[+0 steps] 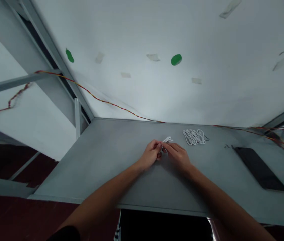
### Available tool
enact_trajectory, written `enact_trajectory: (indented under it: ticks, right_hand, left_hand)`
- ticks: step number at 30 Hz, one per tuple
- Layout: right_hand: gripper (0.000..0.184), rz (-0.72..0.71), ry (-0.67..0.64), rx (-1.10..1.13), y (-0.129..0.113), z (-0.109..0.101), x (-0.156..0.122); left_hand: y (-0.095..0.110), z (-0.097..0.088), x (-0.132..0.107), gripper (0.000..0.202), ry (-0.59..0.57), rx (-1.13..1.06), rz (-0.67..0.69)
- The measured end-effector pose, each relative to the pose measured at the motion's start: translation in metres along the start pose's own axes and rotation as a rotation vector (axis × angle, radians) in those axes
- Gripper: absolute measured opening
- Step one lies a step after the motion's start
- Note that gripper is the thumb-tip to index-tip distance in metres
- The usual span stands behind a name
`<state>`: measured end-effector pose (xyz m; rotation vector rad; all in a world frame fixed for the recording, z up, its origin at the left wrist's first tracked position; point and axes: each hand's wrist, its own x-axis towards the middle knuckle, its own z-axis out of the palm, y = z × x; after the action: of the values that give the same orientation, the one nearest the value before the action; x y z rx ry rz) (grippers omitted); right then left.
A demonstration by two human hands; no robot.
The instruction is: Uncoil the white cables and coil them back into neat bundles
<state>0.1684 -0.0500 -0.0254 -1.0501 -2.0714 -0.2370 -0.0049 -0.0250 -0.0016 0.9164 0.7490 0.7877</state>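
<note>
Quick look at my setup: a big white wall (131, 33) fills the back, dotted with pale tape scraps (153, 57) and a couple of green dots (176, 59). Below it sits a grey metal worktop (101, 167), with a twisted red-and-yellow wire (101, 99) running down the wall to its far edge and on along it.

Over toward the right edge there's a flat black rectangular slab (259, 169). A coiled bundle of thin white cord (194, 136) lies near the far edge, just right of my hands.

Both hands are around the middle of the worktop, close together. The left hand (150, 154) and right hand (178, 156) nearly touch, and the fingers (158, 145) of both are closed, pinching a small loop of white cord (167, 139) between them.
</note>
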Motion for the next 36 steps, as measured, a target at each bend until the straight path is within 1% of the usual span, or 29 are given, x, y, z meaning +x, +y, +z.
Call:
enact_trajectory:
  ticks: [4, 10, 13, 16, 21, 23, 26, 29, 36]
  right_hand:
    - [0.037, -0.005, 0.02, 0.018, -0.002, -0.001, 0.001]
    - [0.037, -0.006, 0.02, 0.011, 0.0, -0.003, 0.002]
    - [0.035, -0.027, 0.016, -0.005, 0.001, -0.004, 0.003]
    - [0.034, -0.053, 0.033, -0.014, 0.001, -0.005, 0.005]
    - [0.035, -0.105, 0.03, -0.028, 0.0, -0.007, 0.008]
    - [0.031, -0.12, 0.019, -0.038, 0.0, -0.009, 0.009]
    - [0.025, -0.117, -0.005, -0.033, 0.0, -0.011, 0.012]
    - [0.022, -0.116, -0.007, -0.005, 0.0, -0.013, 0.014]
    - [0.025, -0.121, 0.024, 0.032, -0.001, -0.014, 0.014]
  left_hand:
    - [0.001, -0.002, -0.001, 0.058, -0.039, -0.076, -0.024]
    - [0.002, -0.007, 0.0, 0.069, -0.066, -0.07, -0.072]
    - [0.003, -0.007, -0.001, 0.07, -0.072, -0.071, -0.081]
    - [0.006, -0.008, -0.002, 0.065, -0.055, -0.025, -0.058]
    - [0.011, -0.01, -0.001, 0.063, -0.025, 0.12, 0.045]
    - [0.013, -0.011, -0.001, 0.064, -0.037, 0.115, 0.008]
    - [0.015, -0.009, -0.004, 0.064, -0.11, 0.019, -0.108]
    - [0.015, -0.009, -0.005, 0.063, -0.172, -0.039, -0.179]
    - [0.014, -0.012, -0.004, 0.063, -0.121, 0.013, -0.179]
